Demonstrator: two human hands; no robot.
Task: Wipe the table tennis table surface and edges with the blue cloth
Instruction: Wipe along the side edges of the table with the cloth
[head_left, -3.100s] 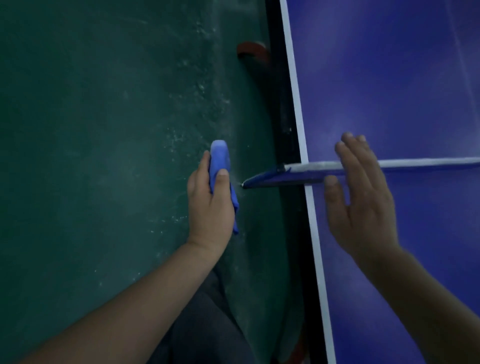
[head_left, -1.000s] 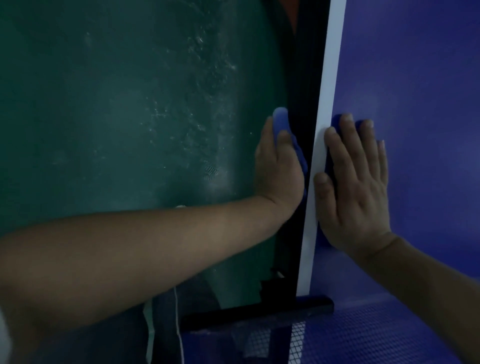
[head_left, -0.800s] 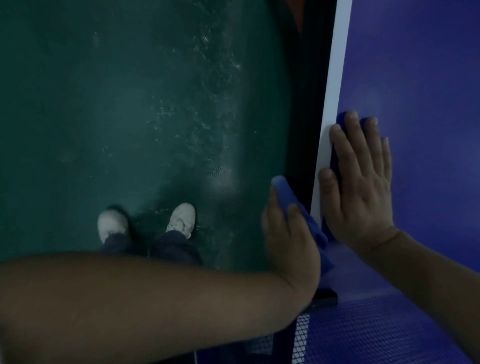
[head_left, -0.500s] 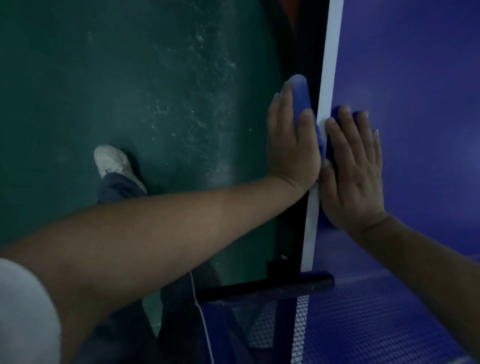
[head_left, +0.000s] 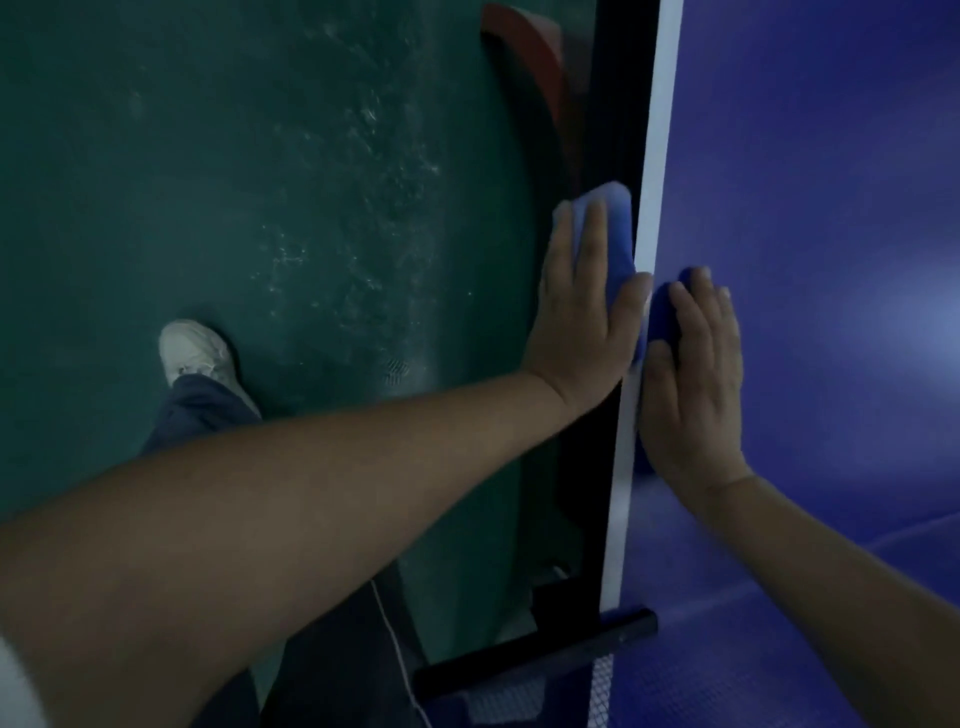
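Dim room seen from above: a dark green floor (head_left: 234, 171), scuffed with pale dusty marks left of the fingers, and a reddish-brown curved object (head_left: 535, 57) lying on it beyond the fingertips, in low light.

left hand (head_left: 582, 322) pressing cloth (head_left: 615, 234) against table (head_left: 831, 156) side edge, right hand (head_left: 691, 374) flat on tabletop just right, net (head_left: 545, 686) nearer
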